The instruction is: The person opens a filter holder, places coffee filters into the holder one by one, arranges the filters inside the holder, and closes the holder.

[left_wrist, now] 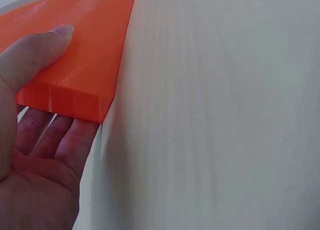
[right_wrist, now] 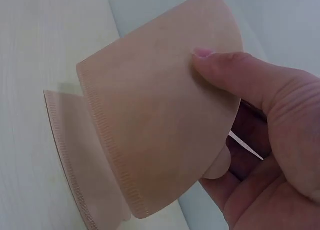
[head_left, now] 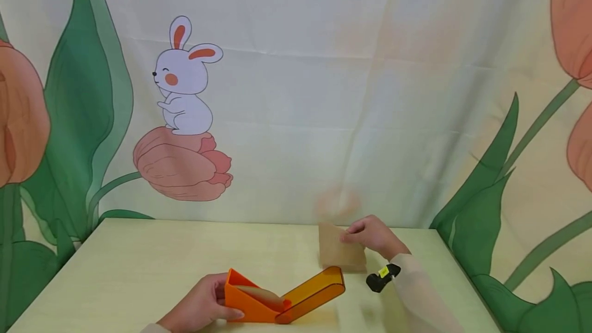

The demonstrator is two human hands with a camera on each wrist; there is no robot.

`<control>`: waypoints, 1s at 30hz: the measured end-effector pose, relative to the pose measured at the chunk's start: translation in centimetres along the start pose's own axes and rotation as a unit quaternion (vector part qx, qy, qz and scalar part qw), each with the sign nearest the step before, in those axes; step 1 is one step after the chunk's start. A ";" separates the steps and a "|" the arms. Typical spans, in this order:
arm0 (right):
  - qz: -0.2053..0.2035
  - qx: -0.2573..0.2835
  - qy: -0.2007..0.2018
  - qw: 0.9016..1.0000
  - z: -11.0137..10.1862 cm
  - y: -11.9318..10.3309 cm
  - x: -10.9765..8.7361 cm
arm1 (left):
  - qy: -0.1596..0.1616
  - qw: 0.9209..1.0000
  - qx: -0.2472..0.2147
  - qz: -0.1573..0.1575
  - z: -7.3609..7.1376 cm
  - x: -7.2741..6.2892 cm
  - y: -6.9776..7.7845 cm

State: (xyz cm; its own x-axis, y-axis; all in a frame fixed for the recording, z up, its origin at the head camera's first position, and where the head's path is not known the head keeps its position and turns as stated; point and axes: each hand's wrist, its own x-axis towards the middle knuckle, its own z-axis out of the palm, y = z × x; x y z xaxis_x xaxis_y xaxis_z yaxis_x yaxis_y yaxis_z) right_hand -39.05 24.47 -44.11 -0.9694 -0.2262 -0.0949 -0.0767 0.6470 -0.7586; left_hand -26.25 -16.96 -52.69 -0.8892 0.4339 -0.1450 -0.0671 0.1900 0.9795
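My left hand [head_left: 196, 304] grips the closed end of an orange filter holder [head_left: 250, 310] on the table, thumb on its near side and fingers behind. The holder's translucent amber lid [head_left: 314, 294] is swung up to the right. Inside the holder shows a brown paper edge [head_left: 261, 294]. To the right and farther back, my right hand [head_left: 376, 235] pinches a brown paper coffee filter [right_wrist: 160, 105] by its edge, thumb on the facing side. Beneath that one, in the right wrist view, lies another coffee filter [right_wrist: 82, 155] on the table, partly hidden.
The pale wooden table [head_left: 162, 256] ends at a hanging cloth backdrop [head_left: 287, 91] printed with a rabbit and tulips. A black wrist device [head_left: 383, 277] with a yellow label sits by my right sleeve [head_left: 423, 292].
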 end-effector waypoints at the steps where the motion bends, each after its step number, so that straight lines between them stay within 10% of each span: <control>1: -0.003 -0.001 0.000 1.000 -0.1 -0.2 -0.1 | -0.001 1.000 0.000 0.001 0.0 0.0 0.0; 30: -0.150 0.034 0.004 0.988 0.5 -8.8 -5.2 | -0.002 1.000 -0.014 -0.007 0.0 0.2 -0.1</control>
State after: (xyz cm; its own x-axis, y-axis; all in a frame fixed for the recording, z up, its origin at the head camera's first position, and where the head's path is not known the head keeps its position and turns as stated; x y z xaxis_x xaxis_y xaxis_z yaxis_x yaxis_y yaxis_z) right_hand -33.24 19.60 -37.31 -0.9070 -0.3949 0.1465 -0.3463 0.5012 -0.7930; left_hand -26.41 -16.91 -52.86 -0.8863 0.4347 -0.1595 -0.0921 0.1722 0.9807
